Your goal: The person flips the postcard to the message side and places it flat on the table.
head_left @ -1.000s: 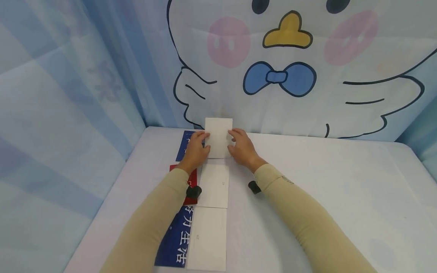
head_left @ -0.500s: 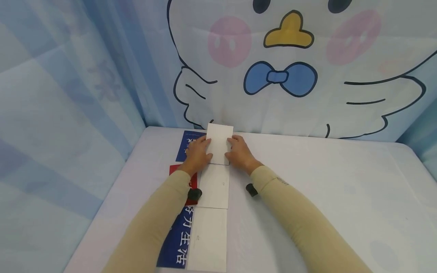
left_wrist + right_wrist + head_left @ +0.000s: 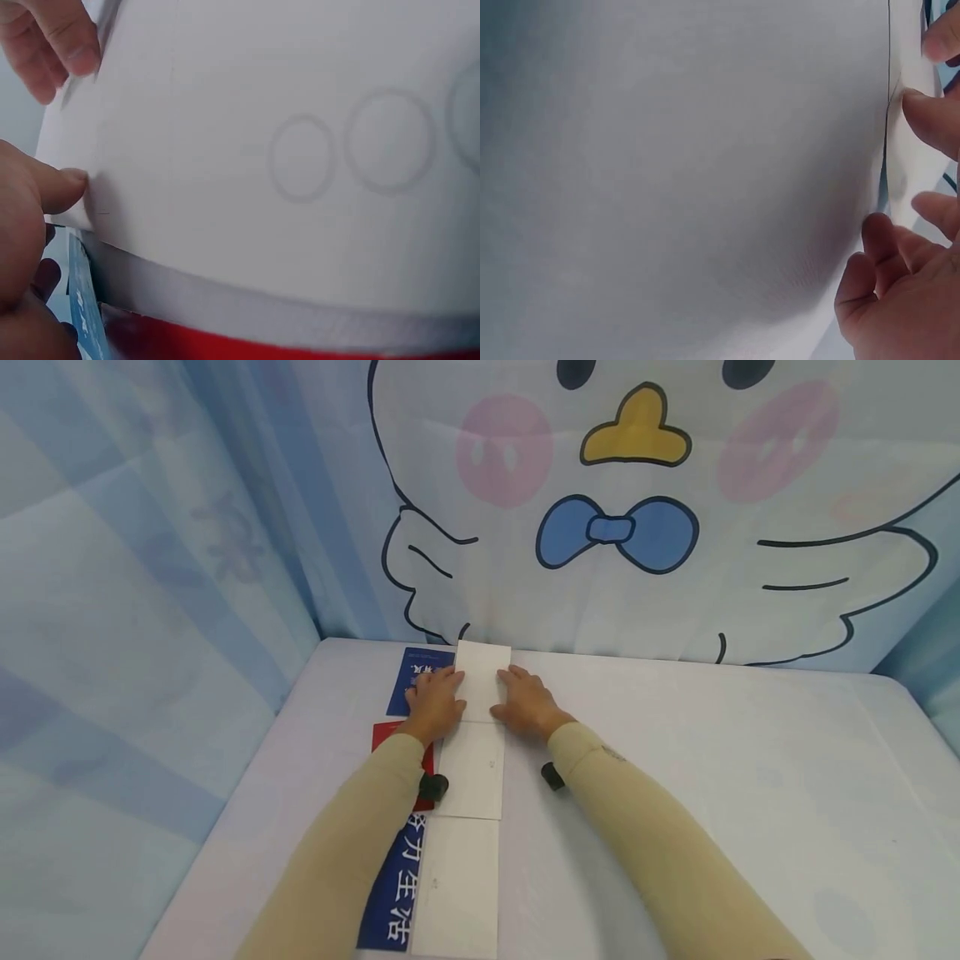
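Note:
A white rectangular card [image 3: 483, 681] forms the far end of a column of white cards. At its left edge is my left hand [image 3: 435, 702], with thumb and index fingertip resting on the margin. Opposite it, my right hand [image 3: 527, 703] touches the right edge with its thumb [image 3: 926, 112] and index fingertip. The right hand's other fingers [image 3: 877, 240] bend loosely beside the card. The middle card [image 3: 472, 768] and the near card [image 3: 456, 885] lie below it in line, each with a small mark.
Left of the column lie a far blue card [image 3: 408, 672] with white characters, a red card [image 3: 384, 732] partly under my left forearm, and a near blue card [image 3: 390, 893] with large white characters. The white table [image 3: 712, 777] meets a printed curtain [image 3: 510, 577] at the back.
The far white card has come down and toward me, from tilted up to lying nearly flat against the middle card. Both hands have moved nearer with it, their fingers now flatter.

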The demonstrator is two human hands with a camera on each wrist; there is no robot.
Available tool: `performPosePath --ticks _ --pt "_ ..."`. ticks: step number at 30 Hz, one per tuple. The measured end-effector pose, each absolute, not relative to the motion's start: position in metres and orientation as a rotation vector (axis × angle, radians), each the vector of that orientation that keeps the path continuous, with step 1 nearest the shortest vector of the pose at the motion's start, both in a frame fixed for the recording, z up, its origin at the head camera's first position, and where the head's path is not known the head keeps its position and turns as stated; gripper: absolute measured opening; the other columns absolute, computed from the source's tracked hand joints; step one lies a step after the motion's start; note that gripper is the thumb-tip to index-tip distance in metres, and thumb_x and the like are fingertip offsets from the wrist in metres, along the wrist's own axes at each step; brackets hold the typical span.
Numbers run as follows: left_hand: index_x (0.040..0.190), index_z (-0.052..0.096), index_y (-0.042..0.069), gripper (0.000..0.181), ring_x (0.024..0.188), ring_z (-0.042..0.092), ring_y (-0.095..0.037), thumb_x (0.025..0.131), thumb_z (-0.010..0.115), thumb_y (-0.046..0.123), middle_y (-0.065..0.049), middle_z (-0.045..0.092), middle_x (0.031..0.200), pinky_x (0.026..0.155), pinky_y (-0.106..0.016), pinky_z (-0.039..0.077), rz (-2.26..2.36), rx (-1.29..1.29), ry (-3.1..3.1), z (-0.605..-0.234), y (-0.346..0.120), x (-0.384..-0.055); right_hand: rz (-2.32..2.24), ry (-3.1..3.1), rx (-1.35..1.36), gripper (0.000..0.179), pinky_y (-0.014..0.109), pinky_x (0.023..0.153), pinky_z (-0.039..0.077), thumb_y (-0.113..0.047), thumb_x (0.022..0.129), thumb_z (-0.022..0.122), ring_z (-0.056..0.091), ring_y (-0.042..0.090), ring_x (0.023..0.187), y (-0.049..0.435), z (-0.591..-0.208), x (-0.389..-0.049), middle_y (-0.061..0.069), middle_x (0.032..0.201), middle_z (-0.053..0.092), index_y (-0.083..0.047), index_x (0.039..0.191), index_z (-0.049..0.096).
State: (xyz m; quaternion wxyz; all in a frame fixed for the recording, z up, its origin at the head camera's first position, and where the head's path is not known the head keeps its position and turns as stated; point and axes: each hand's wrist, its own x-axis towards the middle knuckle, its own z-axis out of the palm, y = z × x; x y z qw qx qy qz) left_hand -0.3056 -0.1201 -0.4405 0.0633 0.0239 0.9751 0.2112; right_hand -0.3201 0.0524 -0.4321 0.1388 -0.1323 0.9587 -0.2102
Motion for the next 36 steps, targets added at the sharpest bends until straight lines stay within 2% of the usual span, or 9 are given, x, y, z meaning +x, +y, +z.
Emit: performPosePath --ticks 13,20,26,36 --pt "0.153 0.043 0.014 0.054 0.145 0.021 -0.036 0.102 0.059 0.020 -0.004 0.031 0.161 0.113 -0.064 0.014 0.617 0.045 2.917 -0.439 -0.116 -0.307 -0.576 2.737 -0.364 0.066 0.046 0.118 0.023 -0.032 0.100 0.060 0.029 0.039 0.144 0.055 -0.432 -0.320 0.015 0.160 0.030 -0.002 0.153 0.035" --pt "0.151 0.046 0.014 0.049 0.144 0.024 -0.034 0.103 0.057 0.020 -0.007 0.041 0.156 0.113 -0.063 0.014 0.613 0.060 2.901 -0.439 -0.117 -0.308 -0.584 2.778 -0.369 0.064 0.047 0.116 0.027 -0.032 0.100 0.061 0.034 0.039 0.141 0.054 -0.435 -0.318 0.014 0.159 0.034 -0.004 0.152 0.038" --pt "0.150 0.048 0.015 0.048 0.144 0.024 -0.033 0.103 0.057 0.021 -0.008 0.042 0.155 0.114 -0.062 0.010 0.640 0.030 2.872 -0.439 -0.116 -0.308 -0.559 2.787 -0.345 0.061 0.050 0.113 0.032 -0.032 0.100 0.060 0.038 0.038 0.137 0.054 -0.435 -0.316 0.013 0.156 0.039 -0.006 0.152 0.041" --pt "0.147 0.050 0.013 0.049 0.142 0.029 -0.032 0.100 0.062 0.019 -0.006 0.044 0.153 0.114 -0.063 0.014 0.561 0.182 2.977 -0.427 -0.109 -0.303 -0.574 2.875 -0.407 0.052 0.049 0.112 0.035 -0.024 0.101 0.057 0.040 0.037 0.138 0.050 -0.425 -0.306 0.017 0.154 0.040 -0.004 0.148 0.045"
